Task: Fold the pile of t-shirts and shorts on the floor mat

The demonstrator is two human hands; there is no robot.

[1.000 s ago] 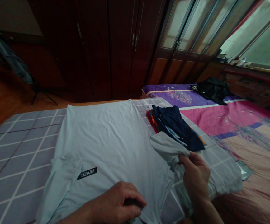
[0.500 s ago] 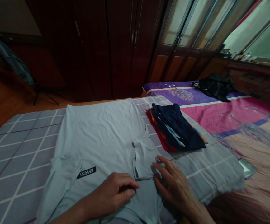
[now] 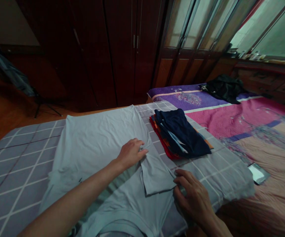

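A light grey T-shirt (image 3: 103,131) lies spread on the bed, its collar toward me and its hem at the far side. One sleeve (image 3: 157,174) is folded inward over the body at the right. My left hand (image 3: 131,153) pinches the cloth at the sleeve's far inner corner, thumb and fingers close together. With bent fingers, my right hand (image 3: 193,194) grips the sleeve's outer edge; the fingertips are partly hidden. The left forearm covers most of the dark printed label on the shirt.
Right of the shirt sits a stack of folded clothes (image 3: 184,133), dark blue on top with red and orange below. A grey checked sheet (image 3: 16,171) covers this bed. Beyond lie a colourful quilt (image 3: 206,115), a black garment (image 3: 223,87) and a small packet (image 3: 258,173). Dark wardrobes (image 3: 122,65) stand behind.
My left hand has moved forward from the shirt's front to the sleeve's far corner and grasped cloth there. My right hand has shifted slightly right, and the sleeve looks pulled out flatter.
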